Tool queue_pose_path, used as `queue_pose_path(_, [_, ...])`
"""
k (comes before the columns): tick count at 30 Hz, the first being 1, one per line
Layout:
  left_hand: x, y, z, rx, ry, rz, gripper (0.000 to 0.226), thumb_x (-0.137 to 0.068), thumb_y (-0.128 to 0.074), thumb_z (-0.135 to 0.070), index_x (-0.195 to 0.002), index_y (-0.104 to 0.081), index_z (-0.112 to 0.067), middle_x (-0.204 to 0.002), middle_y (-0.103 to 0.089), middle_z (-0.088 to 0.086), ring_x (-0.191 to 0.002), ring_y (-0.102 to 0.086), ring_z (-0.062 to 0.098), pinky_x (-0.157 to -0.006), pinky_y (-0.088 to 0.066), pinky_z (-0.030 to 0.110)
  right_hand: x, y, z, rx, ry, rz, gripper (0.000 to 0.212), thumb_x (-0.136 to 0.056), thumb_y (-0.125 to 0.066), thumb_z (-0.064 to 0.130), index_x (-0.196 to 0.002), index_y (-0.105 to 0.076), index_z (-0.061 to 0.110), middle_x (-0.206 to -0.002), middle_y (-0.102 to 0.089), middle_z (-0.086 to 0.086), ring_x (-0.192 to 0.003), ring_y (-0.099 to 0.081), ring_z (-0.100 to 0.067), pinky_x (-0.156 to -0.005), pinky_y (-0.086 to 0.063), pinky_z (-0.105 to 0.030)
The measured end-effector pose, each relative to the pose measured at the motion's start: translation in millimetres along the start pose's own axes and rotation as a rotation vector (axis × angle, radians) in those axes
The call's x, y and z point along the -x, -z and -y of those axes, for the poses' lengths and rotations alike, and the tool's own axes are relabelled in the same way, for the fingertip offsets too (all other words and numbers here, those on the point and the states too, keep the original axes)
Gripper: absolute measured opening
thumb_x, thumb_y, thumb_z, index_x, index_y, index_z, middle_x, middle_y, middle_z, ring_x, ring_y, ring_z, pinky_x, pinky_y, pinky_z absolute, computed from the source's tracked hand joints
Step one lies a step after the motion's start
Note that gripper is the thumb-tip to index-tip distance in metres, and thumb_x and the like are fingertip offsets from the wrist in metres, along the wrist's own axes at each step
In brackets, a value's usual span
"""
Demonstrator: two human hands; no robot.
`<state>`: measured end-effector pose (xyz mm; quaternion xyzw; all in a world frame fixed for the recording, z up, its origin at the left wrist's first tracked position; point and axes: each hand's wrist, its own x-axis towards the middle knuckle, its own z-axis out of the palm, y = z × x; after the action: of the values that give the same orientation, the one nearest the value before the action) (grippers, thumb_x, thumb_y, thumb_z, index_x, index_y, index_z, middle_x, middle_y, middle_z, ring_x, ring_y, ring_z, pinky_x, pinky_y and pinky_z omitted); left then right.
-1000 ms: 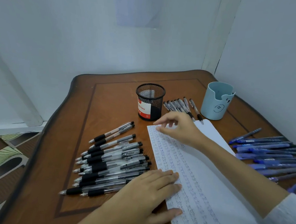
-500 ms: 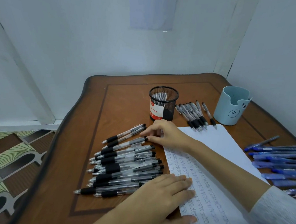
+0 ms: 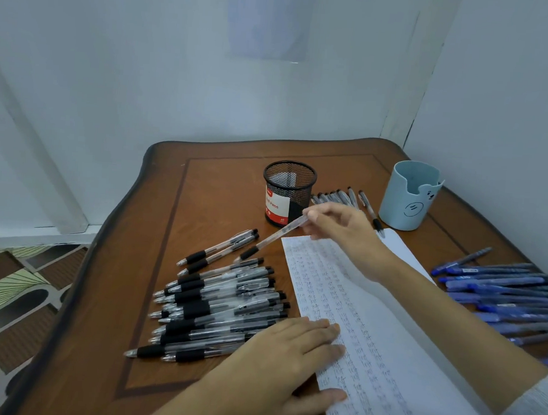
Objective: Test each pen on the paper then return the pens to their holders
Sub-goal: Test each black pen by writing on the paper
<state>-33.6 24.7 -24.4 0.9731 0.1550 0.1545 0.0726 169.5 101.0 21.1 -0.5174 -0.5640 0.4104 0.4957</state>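
Now the right hand (image 3: 345, 231) pinches one pen (image 3: 274, 236) by its back end, tip slanting down just off the top-left corner of the paper (image 3: 385, 361), likely readying a test stroke. The left hand (image 3: 284, 367) lies flat, fingers straight, pinning the paper's left edge. Half a second ago the right hand was down on the pile (image 3: 220, 304), nothing lifted.

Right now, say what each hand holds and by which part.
Right hand pinches a clear pen by its rear end, opposite the tip. Left hand holds nothing, resting flat on the paper.
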Motion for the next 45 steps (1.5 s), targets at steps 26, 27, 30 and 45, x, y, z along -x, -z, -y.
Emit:
queue_pose_path(26, [1,2,-3,0.032,0.024,0.003,0.048,-0.096,-0.043,-0.057,-0.127,-0.060,-0.023,-0.136,-0.055,-0.007,-0.129,-0.046,0.004,-0.110,-0.031,0.022,48,59,-6,-0.984,-0.363,-0.246,0.037,-0.099,-0.038,0.013,-0.131,-0.043,-0.005,-0.111,-0.067,-0.022,-0.072,-0.071,-0.021,-0.051,-0.055,-0.021])
queue_pose_path(27, [1,2,-3,0.032,0.025,0.002,0.048,-0.096,-0.043,-0.056,-0.126,-0.060,-0.023,-0.136,-0.056,-0.007,-0.129,-0.046,0.004,-0.110,-0.031,0.021,50,58,-9,-0.967,-0.416,-0.216,0.043,-0.100,-0.036,0.024,-0.128,-0.052,-0.005,-0.097,-0.069,-0.019,-0.072,-0.068,-0.022,-0.056,-0.057,-0.025])
queue_pose_path(30, [1,3,-3,0.035,0.028,0.008,0.048,-0.096,-0.043,-0.057,-0.126,-0.060,-0.023,-0.136,-0.055,-0.008,-0.129,-0.046,0.004,-0.110,-0.029,0.019,51,57,-15,-0.791,-0.512,-0.185,0.065,-0.100,-0.030,0.047,-0.101,-0.073,-0.002,-0.056,-0.053,-0.007,-0.049,-0.044,-0.012,-0.040,-0.039,-0.017])
queue_pose_path(45, [1,4,-4,0.039,0.033,0.025,0.048,-0.096,-0.044,-0.056,-0.127,-0.060,-0.022,-0.136,-0.055,-0.008,-0.130,-0.044,0.004,-0.111,-0.027,0.019,44,34,-22,-0.075,-0.181,-0.228,0.026,-0.086,-0.071,0.022,-0.072,-0.056,0.006,-0.056,-0.063,-0.014,-0.033,-0.048,-0.013,-0.033,-0.038,-0.020])
